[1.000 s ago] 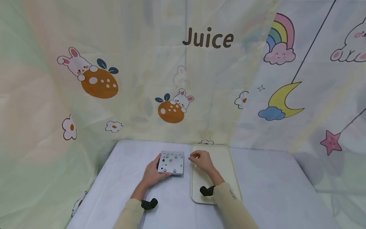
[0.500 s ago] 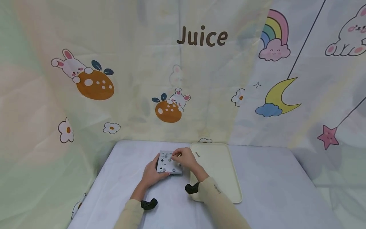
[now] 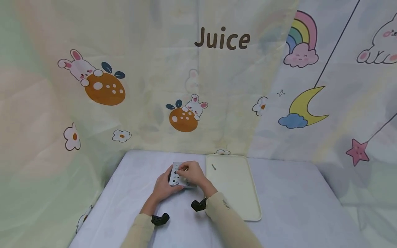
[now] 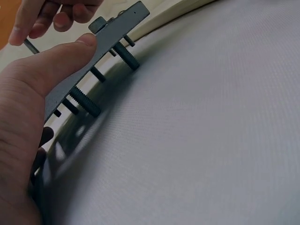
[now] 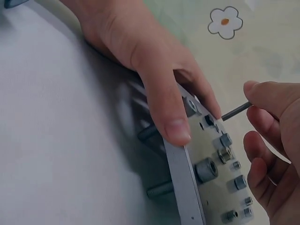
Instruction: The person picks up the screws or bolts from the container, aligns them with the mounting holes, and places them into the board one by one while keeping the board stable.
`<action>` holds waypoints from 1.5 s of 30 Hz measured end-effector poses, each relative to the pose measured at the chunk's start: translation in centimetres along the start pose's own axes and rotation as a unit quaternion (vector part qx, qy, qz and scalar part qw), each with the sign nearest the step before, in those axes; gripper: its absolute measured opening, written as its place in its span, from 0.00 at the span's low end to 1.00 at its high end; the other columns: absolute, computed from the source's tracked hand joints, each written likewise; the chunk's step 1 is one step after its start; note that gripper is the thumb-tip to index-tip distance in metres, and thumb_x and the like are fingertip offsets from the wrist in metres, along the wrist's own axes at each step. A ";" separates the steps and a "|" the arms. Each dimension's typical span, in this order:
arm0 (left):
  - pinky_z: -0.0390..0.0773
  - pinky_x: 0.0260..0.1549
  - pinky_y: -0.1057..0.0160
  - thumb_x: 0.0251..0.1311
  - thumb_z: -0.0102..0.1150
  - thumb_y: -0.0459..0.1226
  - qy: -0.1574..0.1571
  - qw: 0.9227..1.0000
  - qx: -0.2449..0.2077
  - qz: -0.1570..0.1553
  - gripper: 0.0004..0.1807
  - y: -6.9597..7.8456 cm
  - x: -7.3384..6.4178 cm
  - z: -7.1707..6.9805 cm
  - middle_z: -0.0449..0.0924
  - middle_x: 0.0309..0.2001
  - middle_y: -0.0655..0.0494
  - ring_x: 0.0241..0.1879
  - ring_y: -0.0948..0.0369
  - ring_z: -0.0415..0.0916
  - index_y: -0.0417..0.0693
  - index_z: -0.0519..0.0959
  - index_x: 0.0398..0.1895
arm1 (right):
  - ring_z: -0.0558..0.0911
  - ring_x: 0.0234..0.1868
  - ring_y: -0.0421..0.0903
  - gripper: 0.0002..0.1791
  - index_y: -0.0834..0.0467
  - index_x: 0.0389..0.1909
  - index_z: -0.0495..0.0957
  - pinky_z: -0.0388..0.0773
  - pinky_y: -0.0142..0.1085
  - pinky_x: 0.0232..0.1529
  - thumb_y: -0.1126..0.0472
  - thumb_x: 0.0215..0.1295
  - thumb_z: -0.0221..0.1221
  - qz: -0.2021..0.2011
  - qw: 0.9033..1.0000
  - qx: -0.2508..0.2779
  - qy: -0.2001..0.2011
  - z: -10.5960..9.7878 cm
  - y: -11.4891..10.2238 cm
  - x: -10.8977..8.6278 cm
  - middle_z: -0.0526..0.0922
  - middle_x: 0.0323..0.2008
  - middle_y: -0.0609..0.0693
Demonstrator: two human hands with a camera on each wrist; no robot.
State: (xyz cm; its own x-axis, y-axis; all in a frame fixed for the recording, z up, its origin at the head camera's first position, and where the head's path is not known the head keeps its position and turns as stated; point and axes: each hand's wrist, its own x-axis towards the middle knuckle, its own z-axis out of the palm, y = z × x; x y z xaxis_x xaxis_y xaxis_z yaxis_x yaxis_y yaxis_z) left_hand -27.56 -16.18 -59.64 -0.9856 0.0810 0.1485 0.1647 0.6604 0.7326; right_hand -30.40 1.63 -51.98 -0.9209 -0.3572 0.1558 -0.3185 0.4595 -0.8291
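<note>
My left hand grips a grey metal plate by its near left corner, thumb along the front edge. Several socket-head bolts stand in the plate, and threaded shanks stick out underneath, above the white cloth. Over the plate's upper face, my right hand pinches a thin grey rod between thumb and forefinger. The rod's upper end is hidden in the fingers; its lower end is right at the plate's far left part, near a dark hole. In the head view the right hand covers much of the plate.
A cream tray lies right of the plate, partly under the right forearm. Near its far left corner rests a small screw. A printed curtain hangs behind the table's far edge.
My right hand has moved left from the tray's left edge to over the plate, uncovering the screw on the tray. The left hand keeps its hold on the plate.
</note>
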 end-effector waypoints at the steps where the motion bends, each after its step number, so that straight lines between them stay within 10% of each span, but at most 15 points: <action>1: 0.69 0.54 0.44 0.38 0.71 0.66 0.000 1.000 0.000 0.003 0.64 0.0 0.0 0.0 0.69 0.64 0.45 0.56 0.49 0.70 0.49 0.53 0.76 | 0.74 0.27 0.38 0.03 0.53 0.31 0.86 0.72 0.30 0.23 0.58 0.60 0.68 0.000 1.000 0.004 0.001 0.1 0.0 -0.1 0.81 0.24 0.40; 34: 0.66 0.58 0.42 0.39 0.70 0.67 -0.003 1.000 0.014 -0.005 0.63 0.2 -0.3 -0.1 0.65 0.68 0.44 0.62 0.46 0.65 0.48 0.53 0.76 | 0.76 0.26 0.36 0.03 0.55 0.33 0.86 0.74 0.29 0.28 0.60 0.60 0.68 0.007 1.000 0.009 0.001 1.4 1.3 -0.1 0.81 0.25 0.39; 45: 0.65 0.60 0.45 0.36 0.70 0.69 0.002 1.000 0.017 -0.005 0.66 0.3 0.1 -0.1 0.66 0.68 0.49 0.61 0.50 0.67 0.51 0.52 0.77 | 0.75 0.26 0.39 0.02 0.53 0.30 0.84 0.74 0.30 0.26 0.60 0.62 0.66 0.020 0.997 0.033 0.070 -2.1 3.1 0.0 0.80 0.25 0.42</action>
State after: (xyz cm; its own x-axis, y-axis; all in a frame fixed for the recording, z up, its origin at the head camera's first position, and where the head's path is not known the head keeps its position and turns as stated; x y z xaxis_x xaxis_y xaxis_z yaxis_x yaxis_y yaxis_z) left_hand -27.64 -16.05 -59.37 -0.9871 0.0709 0.1432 0.1525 0.6860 0.7115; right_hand -31.87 4.73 -53.41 -0.9564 -0.2203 0.1917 -0.2697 0.4143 -0.8693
